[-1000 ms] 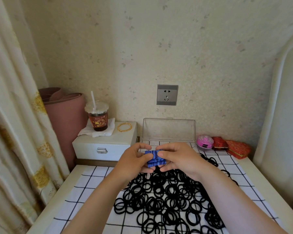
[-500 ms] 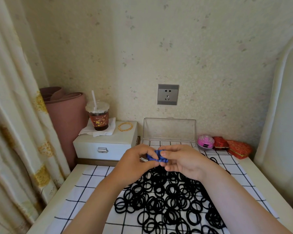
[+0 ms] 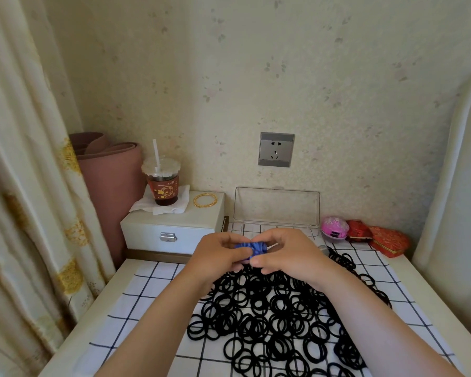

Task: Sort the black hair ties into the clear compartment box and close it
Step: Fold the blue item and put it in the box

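Corner of a room with pale floral wallpaper, a grey wall socket [image 3: 276, 149] and a cream patterned curtain [image 3: 25, 186] at left. A cream tabletop [image 3: 98, 303] carries a white cloth with a black grid [image 3: 147, 303], on which lies a wide heap of black elastic hair ties [image 3: 269, 308]. At the rear stands the clear plastic compartment box [image 3: 276, 208], its lid upright against the wall; the compartments are largely hidden behind the hands, so contents cannot be told. Left of it, a white drawer box [image 3: 172, 227] bears a lidded plastic cup of dark drink with a straw [image 3: 162, 186] on a napkin, and gold bangles [image 3: 205, 200]. The left hand [image 3: 218, 257] and right hand [image 3: 283, 254] both hold a small blue ridged object [image 3: 249, 248], each grip closed on it, above the heap.
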Motion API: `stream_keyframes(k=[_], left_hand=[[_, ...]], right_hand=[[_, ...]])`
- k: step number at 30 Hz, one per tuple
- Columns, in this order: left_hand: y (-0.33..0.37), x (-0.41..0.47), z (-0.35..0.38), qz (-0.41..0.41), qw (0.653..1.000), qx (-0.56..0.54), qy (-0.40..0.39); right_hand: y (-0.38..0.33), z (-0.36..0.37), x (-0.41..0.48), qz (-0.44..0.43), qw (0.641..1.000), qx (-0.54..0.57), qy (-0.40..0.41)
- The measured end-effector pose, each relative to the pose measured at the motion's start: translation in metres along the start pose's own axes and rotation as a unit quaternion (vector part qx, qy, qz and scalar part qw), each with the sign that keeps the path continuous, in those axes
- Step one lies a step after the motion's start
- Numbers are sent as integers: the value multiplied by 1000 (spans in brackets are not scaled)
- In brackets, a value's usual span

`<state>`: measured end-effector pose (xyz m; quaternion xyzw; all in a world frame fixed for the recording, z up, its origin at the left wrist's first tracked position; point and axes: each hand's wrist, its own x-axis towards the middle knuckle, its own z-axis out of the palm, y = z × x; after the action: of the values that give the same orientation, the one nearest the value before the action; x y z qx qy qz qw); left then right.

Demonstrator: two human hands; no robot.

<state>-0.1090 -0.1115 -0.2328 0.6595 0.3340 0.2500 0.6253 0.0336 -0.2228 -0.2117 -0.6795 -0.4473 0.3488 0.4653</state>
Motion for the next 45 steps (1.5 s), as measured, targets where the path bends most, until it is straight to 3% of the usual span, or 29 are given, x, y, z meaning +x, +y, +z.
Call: stream_keyframes(k=[4,8,11,15,19,23,30,36,40,45], left_hand=[[-1,2,-4,13,1000,22,-16],[-7,6,-9,55,989,116,-68],[-11,8,-12,62,991,102,-59],[-24,17,-13,41,995,91,21],[-35,29,-13,35,978,183,88],[-38,33,-7,43,977,205,43],[-50,42,-15,62,981,181,-21],[-54,48,-19,61,983,175,-15],[-54,48,-18,67,982,179,-10],[-54,47,-19,74,976,203,-9]], right_hand=[[0,2,6,13,998,-60,19],[0,2,12,27,978,-205,-15],[4,8,15,48,982,-175,-46],[9,13,26,55,982,-175,34],[2,17,51,70,982,-100,141],[-6,28,95,99,974,-110,172],[3,51,144,170,941,-244,161],[7,59,151,150,924,-297,188],[17,68,149,93,908,-343,223],[24,64,138,36,927,-342,152]])
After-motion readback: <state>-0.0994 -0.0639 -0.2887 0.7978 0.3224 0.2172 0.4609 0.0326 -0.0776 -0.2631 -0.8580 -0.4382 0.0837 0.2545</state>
